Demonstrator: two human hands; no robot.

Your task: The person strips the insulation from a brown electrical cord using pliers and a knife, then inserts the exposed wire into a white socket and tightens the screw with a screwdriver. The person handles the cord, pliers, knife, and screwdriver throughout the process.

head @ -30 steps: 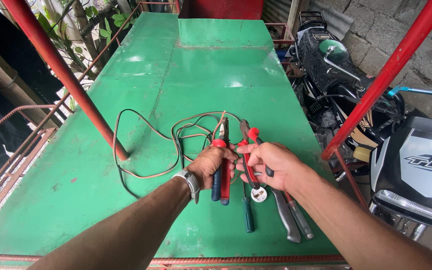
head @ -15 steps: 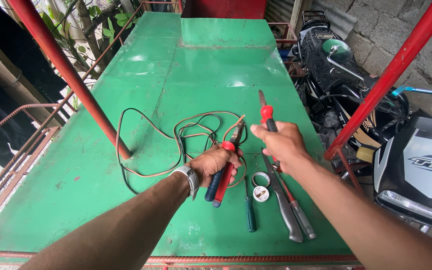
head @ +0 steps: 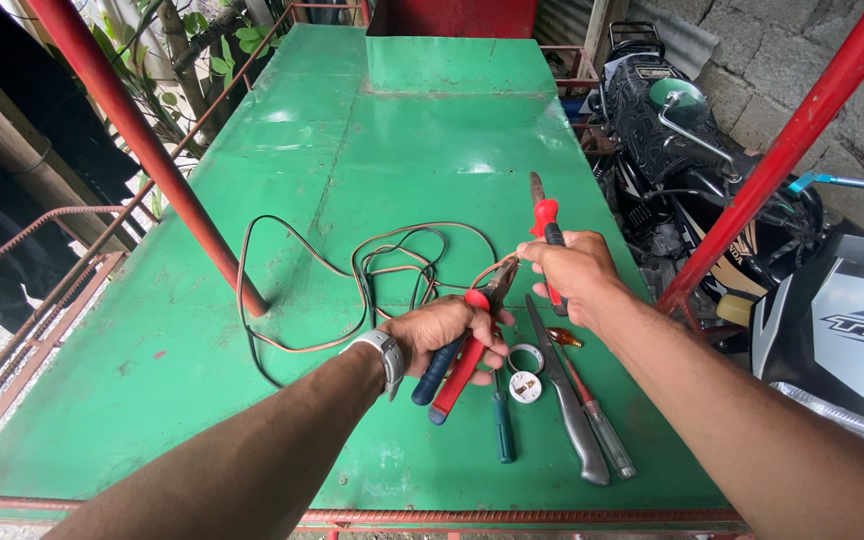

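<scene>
Left hand point(head: 447, 330) clenched on pliers point(head: 462, 350), biting wire point(head: 372, 270). Right hand point(head: 567, 270) gripping cutter point(head: 545, 222). Could nick copper if squeezed hard.

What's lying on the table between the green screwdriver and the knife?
In the head view, a small round white fitting lies on the green table between the green screwdriver and the knife.

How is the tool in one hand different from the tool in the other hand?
The pliers with one red and one blue handle, held in the left hand, have two handles; the red-handled tool with a metal tip, in the right hand, has a single one. The pliers lie low near the green metal table, jaws at the brown wire; the other tool points away, raised. Both have red grips.
</scene>
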